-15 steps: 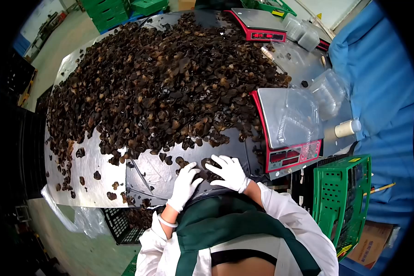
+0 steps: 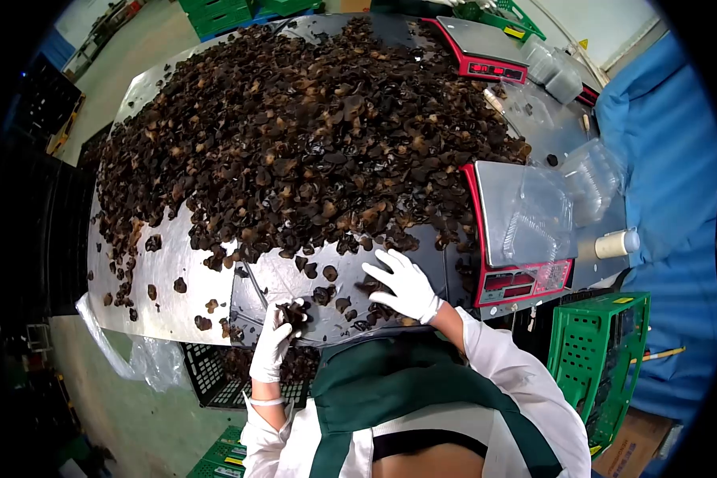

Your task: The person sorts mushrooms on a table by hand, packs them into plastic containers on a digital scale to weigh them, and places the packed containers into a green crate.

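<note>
A wide heap of dark brown wood ear mushrooms (image 2: 311,151) covers much of the metal table (image 2: 167,279). My left hand (image 2: 272,344), in a white glove, is closed on a few wood ear mushrooms (image 2: 294,314) at the table's near edge. Gloved too, my right hand (image 2: 408,290) lies low over the table with its fingers spread. Dark mushroom pieces sit by its fingertips; whether it touches them I cannot tell. Several loose wood ear mushrooms (image 2: 342,304) are scattered between the hands.
Right of the heap stands a red scale (image 2: 518,215) with a clear plastic tray (image 2: 540,227) on it; a second scale (image 2: 486,48) is farther back. A white bottle (image 2: 616,244) lies nearby. Below the edge are a black crate (image 2: 207,382) holding mushrooms and a green crate (image 2: 589,342).
My left hand has moved left and down to the table edge and now holds mushrooms. My right hand has shifted slightly right, apart from the left. The whole view has shifted a little.
</note>
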{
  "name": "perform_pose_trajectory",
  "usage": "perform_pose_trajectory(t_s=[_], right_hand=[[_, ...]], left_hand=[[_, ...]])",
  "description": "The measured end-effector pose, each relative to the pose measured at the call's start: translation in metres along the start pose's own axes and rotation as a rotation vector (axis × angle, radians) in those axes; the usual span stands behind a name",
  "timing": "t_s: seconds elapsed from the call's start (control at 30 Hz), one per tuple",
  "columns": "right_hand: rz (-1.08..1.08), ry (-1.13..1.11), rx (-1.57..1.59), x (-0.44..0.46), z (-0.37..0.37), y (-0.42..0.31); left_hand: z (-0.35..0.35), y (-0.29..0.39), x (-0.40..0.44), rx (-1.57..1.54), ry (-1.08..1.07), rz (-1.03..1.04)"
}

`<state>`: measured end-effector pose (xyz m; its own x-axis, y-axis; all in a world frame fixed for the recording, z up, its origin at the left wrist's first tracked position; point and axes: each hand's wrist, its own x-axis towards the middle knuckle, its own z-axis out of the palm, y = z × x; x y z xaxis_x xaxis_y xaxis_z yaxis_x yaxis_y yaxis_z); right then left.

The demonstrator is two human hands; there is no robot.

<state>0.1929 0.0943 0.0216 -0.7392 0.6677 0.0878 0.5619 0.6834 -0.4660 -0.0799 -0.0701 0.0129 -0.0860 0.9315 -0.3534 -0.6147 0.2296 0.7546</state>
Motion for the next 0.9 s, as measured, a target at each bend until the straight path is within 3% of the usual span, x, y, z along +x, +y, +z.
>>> perform_pose_trajectory(t_s=[0.13, 0.2, 0.33, 0.4, 0.47, 0.53, 0.6, 0.67, 0.7, 0.8, 0.83, 0.9], right_hand=[[-0.119, -0.203, -0.139, 0.005, 0.009, -0.015], [-0.2, -0.231, -0.183, -0.003, 0.014, -0.022], [-0.293, -0.128, -0.205, -0.013, 0.026, -0.022], [-0.297, -0.143, -0.203, -0.01, 0.03, -0.014], [-0.312, -0.027, -0.133, -0.008, 0.032, -0.008], [-0.097, 0.091, 0.116, -0.004, 0.035, -0.005], [0.004, 0.286, 0.52, 0.004, 0.031, 0.002], [0.656, 0.017, 1.383, 0.002, 0.017, 0.006], [0.742, 0.037, 1.669, 0.004, 0.006, 0.005], [0.628, 0.117, 2.213, -0.004, 0.013, 0.023], [0.613, 0.141, 2.346, -0.006, 0.012, 0.023], [0.546, 0.234, 2.439, -0.008, 0.003, 0.021]], left_hand=[[0.003, -0.001, 0.004, -0.192, 0.045, -0.042], [0.011, -0.004, 0.007, -0.178, 0.099, 0.047], [0.022, -0.008, 0.022, 0.469, 0.423, 0.022], [0.018, -0.031, 0.036, 0.963, 0.347, 0.496], [0.044, -0.019, 0.034, 1.402, 0.275, 0.511], [0.042, -0.028, 0.043, 1.591, 0.188, 0.593], [0.045, -0.027, 0.049, 1.499, 0.222, 0.61], [0.039, -0.03, 0.055, 1.367, 0.22, 0.617], [0.041, -0.028, 0.057, 1.305, 0.231, 0.619], [0.029, -0.045, 0.064, 0.855, 0.305, 0.446], [0.044, -0.034, 0.063, 0.413, 0.257, 0.207], [0.07, -0.02, 0.063, -0.047, 0.157, 0.043]])
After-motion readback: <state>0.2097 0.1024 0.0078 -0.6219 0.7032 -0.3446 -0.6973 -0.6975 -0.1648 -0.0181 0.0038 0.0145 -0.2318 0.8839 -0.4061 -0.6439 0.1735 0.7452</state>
